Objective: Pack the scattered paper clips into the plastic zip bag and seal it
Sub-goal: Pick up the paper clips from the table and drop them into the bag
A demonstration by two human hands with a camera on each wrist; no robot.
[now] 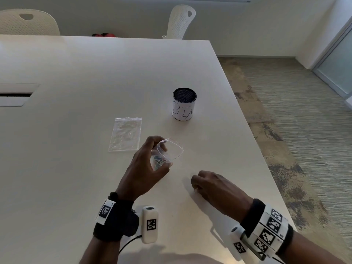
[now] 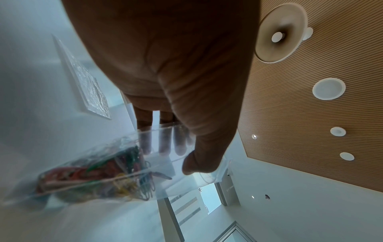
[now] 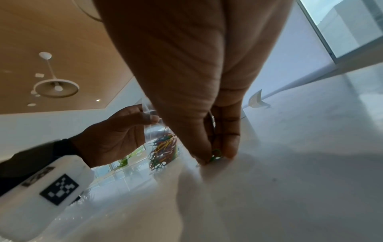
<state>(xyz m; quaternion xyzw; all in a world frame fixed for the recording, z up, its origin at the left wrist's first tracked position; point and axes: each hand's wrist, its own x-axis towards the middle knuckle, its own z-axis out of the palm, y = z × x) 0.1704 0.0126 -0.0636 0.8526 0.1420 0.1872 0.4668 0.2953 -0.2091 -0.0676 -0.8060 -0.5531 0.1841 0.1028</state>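
Observation:
My left hand (image 1: 146, 164) holds a clear plastic zip bag (image 1: 167, 152) above the table, thumb and fingers gripping its open mouth. Several coloured paper clips (image 2: 99, 178) lie heaped in the bag's bottom; the same paper clips (image 3: 163, 152) hang in the bag in the right wrist view. My right hand (image 1: 198, 184) is down on the table, right of the bag, fingertips curled. Its thumb and fingers (image 3: 230, 144) pinch a green paper clip (image 3: 215, 155) against the table top.
A second clear zip bag (image 1: 125, 134) lies flat on the white table (image 1: 76, 73), left of and beyond my left hand. A black mesh cup labelled BIN (image 1: 184, 104) stands further back. The table's right edge (image 1: 253, 140) runs close to my right hand. Two white chairs stand behind.

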